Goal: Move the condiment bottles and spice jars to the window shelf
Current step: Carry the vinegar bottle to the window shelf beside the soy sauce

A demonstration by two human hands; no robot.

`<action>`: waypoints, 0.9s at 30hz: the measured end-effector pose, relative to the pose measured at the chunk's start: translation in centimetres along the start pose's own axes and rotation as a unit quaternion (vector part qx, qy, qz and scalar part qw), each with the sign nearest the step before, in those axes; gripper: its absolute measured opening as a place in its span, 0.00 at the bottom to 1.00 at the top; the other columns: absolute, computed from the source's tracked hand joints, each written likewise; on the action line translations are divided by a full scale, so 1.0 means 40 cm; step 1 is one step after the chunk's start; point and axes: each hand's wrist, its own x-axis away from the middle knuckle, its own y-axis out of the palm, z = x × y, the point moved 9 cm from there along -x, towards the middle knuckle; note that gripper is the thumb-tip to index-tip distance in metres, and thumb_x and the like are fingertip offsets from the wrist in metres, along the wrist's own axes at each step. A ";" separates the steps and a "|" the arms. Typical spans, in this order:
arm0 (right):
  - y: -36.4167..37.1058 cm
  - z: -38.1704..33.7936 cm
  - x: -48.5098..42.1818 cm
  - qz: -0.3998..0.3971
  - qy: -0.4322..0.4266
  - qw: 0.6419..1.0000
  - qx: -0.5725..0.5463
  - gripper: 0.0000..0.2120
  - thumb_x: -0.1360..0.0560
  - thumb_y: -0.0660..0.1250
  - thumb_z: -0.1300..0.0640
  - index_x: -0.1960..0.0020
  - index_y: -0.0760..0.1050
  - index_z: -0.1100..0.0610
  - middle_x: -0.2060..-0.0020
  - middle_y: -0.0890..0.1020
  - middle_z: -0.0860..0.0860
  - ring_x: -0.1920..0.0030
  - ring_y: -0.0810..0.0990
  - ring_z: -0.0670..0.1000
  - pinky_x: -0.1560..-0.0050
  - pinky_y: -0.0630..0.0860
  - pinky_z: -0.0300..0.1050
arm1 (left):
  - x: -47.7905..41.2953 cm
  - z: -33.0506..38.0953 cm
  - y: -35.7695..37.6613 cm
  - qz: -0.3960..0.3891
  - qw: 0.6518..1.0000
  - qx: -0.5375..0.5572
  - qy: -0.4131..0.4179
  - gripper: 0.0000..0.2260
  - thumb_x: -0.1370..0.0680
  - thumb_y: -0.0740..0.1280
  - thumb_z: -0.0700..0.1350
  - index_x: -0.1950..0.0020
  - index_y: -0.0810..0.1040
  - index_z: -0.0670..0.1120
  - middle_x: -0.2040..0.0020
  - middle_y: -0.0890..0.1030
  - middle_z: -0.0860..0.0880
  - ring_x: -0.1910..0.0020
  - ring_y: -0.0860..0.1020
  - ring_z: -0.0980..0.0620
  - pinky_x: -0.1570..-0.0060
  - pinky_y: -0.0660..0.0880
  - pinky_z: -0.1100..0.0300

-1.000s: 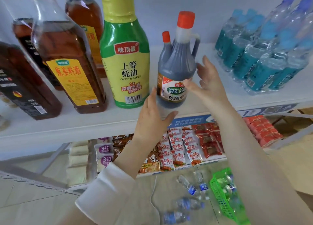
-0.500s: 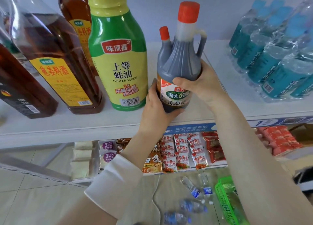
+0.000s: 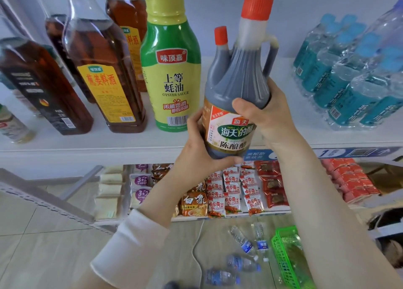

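The left hand (image 3: 196,151) cups the base and the right hand (image 3: 269,116) wraps the middle of a dark plastic red-capped vinegar bottle (image 3: 237,75), labelled 海天 陈酿醋. It is held upright at the white shelf (image 3: 87,146) front edge, beside a green-yellow "OYSTER SAUCE" bottle (image 3: 172,77).

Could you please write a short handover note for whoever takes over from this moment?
Left hand grips the base of the dark, red-capped plastic vinegar bottle; right hand grips its middle. It is held at the front edge of the white shelf.
On the shelf: green-and-yellow oyster sauce bottle, amber cooking-wine bottles, small spice jar.
Window shelf not identifiable; nothing visibly delivered. All remain to move.
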 end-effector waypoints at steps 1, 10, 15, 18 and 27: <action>0.012 -0.012 0.016 -0.006 -0.001 1.000 -0.005 0.34 0.49 0.71 0.42 0.46 0.70 0.51 0.54 0.80 0.46 0.56 0.82 0.42 0.60 0.77 0.36 | 0.018 0.006 -0.006 -0.015 1.000 0.020 -0.004 0.48 0.40 0.80 0.46 0.31 0.52 0.49 0.35 0.69 0.48 0.38 0.73 0.59 0.44 0.73 0.68; 0.234 -0.085 0.150 -0.120 -0.010 0.993 -0.004 0.35 0.47 0.71 0.39 0.43 0.70 0.50 0.51 0.81 0.45 0.52 0.82 0.43 0.58 0.78 0.35 | 0.237 0.016 -0.161 0.057 0.996 0.058 -0.030 0.41 0.38 0.77 0.40 0.34 0.56 0.52 0.40 0.73 0.54 0.42 0.76 0.62 0.51 0.74 0.69; 0.438 -0.111 0.243 -0.157 0.002 0.986 -0.056 0.36 0.45 0.71 0.40 0.40 0.70 0.53 0.48 0.81 0.49 0.50 0.82 0.46 0.55 0.78 0.38 | 0.384 -0.012 -0.316 0.111 0.988 0.085 -0.064 0.41 0.37 0.78 0.36 0.33 0.57 0.47 0.42 0.74 0.53 0.45 0.77 0.63 0.52 0.74 0.69; 0.595 -0.125 0.321 -0.197 0.012 0.977 -0.086 0.35 0.44 0.71 0.41 0.40 0.69 0.51 0.47 0.80 0.49 0.49 0.82 0.46 0.54 0.78 0.38 | 0.506 -0.035 -0.436 0.153 0.980 0.094 -0.080 0.44 0.40 0.78 0.43 0.31 0.57 0.46 0.41 0.75 0.51 0.43 0.77 0.60 0.49 0.75 0.66; 1.208 -0.176 0.634 -0.364 0.086 0.920 -0.121 0.43 0.45 0.73 0.42 0.35 0.66 0.59 0.46 0.80 0.56 0.50 0.83 0.54 0.51 0.80 0.50 | 0.984 -0.148 -0.863 0.283 0.938 0.117 -0.162 0.38 0.35 0.76 0.36 0.33 0.58 0.48 0.42 0.75 0.52 0.46 0.77 0.62 0.53 0.76 0.67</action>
